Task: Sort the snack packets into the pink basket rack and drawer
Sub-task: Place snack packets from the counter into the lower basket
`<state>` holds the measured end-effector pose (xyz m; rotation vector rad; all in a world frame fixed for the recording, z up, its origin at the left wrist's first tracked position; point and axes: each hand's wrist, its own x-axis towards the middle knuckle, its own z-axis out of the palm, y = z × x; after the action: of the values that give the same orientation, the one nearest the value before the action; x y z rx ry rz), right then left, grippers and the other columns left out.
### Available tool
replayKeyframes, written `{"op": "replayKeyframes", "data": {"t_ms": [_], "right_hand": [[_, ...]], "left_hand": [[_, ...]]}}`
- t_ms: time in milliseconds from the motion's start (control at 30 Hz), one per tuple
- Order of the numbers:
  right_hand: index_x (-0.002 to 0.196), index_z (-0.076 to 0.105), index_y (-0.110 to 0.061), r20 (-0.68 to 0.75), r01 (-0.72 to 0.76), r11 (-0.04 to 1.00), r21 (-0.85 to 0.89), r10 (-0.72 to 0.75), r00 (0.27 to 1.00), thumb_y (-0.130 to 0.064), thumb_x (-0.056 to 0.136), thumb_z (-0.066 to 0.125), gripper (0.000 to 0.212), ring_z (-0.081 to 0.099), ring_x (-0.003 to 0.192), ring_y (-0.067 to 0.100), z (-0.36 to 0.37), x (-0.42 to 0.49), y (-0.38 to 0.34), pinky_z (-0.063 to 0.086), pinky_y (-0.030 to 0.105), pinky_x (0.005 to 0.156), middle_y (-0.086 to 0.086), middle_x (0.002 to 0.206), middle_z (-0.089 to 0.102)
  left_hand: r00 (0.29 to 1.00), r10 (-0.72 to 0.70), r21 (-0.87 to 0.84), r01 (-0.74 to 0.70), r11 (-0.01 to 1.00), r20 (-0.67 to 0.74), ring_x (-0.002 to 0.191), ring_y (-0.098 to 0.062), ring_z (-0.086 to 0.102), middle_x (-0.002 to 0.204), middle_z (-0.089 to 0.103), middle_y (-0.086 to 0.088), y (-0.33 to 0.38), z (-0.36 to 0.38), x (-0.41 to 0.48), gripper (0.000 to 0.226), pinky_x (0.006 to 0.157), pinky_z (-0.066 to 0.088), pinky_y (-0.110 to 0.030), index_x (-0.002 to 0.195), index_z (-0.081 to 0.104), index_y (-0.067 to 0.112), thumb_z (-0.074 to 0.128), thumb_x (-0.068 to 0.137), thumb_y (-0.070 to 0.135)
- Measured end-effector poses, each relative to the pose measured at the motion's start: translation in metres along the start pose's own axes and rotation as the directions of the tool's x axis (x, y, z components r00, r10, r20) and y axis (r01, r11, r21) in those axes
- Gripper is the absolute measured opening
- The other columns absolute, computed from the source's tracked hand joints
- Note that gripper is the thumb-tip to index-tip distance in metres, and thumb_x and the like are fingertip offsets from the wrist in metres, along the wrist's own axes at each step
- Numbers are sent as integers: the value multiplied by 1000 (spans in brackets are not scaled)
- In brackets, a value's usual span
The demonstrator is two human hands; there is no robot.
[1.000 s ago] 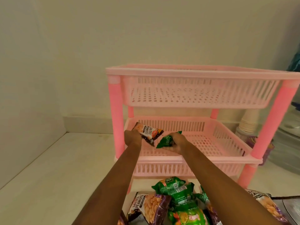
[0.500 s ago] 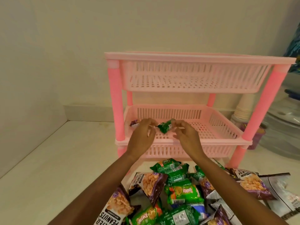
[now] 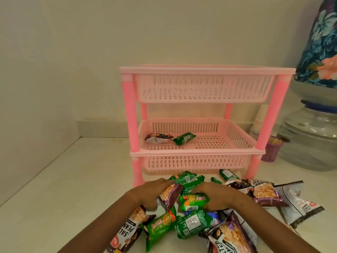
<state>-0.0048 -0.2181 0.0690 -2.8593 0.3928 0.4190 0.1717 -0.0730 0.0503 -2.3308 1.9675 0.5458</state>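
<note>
A pink two-tier basket rack (image 3: 197, 152) stands against the wall. Its lower basket holds a dark peanut packet (image 3: 159, 138) and a green biscuit packet (image 3: 184, 138) lying side by side at the left. The upper basket looks bare. In front of the rack lies a pile of several snack packets (image 3: 193, 221), green and purple. My left hand (image 3: 147, 194) is closed on a purple peanut packet (image 3: 169, 194) at the pile's near left. My right hand (image 3: 213, 198) is closed on a green biscuit packet (image 3: 193, 199) beside it.
More peanut packets (image 3: 264, 193) and a grey packet (image 3: 299, 207) lie to the right. A purple cup (image 3: 271, 150), a stack of paper cups (image 3: 259, 119) and a big water jar (image 3: 313, 136) stand right of the rack. Walls close the left and back.
Both hands let go of the two packets in the lower basket and drew back to the pile. They now grip a purple peanut packet and a green biscuit packet.
</note>
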Motion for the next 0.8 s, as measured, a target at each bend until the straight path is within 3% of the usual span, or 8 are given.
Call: {"op": "replayKeyframes", "data": {"t_ms": [200,333,433,533,600,667,800], "right_hand": [[128,49,-13,-103,47,998,-52,-52,993,-17,77,66,54,52,111,24,1,4,-3,44,31,90,12,126,54],[125,48,-15,-275,102,993,55,-84,958,-28,72,68,58,49,108,21,-8,-8,4,43,31,90,8,120,52],[124,47,-18,-453,164,972,170,-71,889,-27,72,68,57,48,102,14,-27,-16,7,43,28,88,4,116,51],[123,50,-16,-669,205,959,196,-22,743,-27,71,68,56,45,97,9,-53,-14,10,36,16,78,3,114,52],[121,51,-13,-758,164,974,156,12,652,-30,68,63,57,45,94,11,-69,-8,14,35,19,74,6,111,54],[123,50,-10,-800,92,986,136,54,597,-25,71,66,56,49,98,17,-81,3,20,39,25,79,10,113,55],[128,46,-13,-770,-122,986,109,162,618,-22,76,65,56,49,111,27,-91,27,32,45,38,86,12,121,52]], "left_hand": [[968,70,24,-66,997,-241,124,-23,49,139,51,-5,7,6,6,63,101,40,-32,143,31,24,59,86,26],[914,90,-132,-154,979,-395,125,-17,48,141,49,-1,5,-9,-3,66,100,38,-24,141,35,21,63,82,20],[862,37,-303,-218,928,-506,112,-10,51,131,52,5,8,-33,-11,73,92,42,-23,139,35,25,70,76,15],[780,20,-375,-323,869,-625,105,-6,52,120,52,11,18,-60,-14,73,89,44,-14,135,37,30,73,74,12],[714,11,-345,-352,870,-700,103,-7,51,115,53,10,24,-77,-13,72,85,41,-5,136,38,30,71,75,9],[648,22,-263,-339,903,-762,106,-14,51,118,57,0,30,-91,-8,72,89,42,-18,139,38,22,69,76,8],[529,111,6,-197,980,-841,106,-23,50,114,57,-10,33,-108,7,66,86,34,-26,140,38,17,62,79,7]]}}
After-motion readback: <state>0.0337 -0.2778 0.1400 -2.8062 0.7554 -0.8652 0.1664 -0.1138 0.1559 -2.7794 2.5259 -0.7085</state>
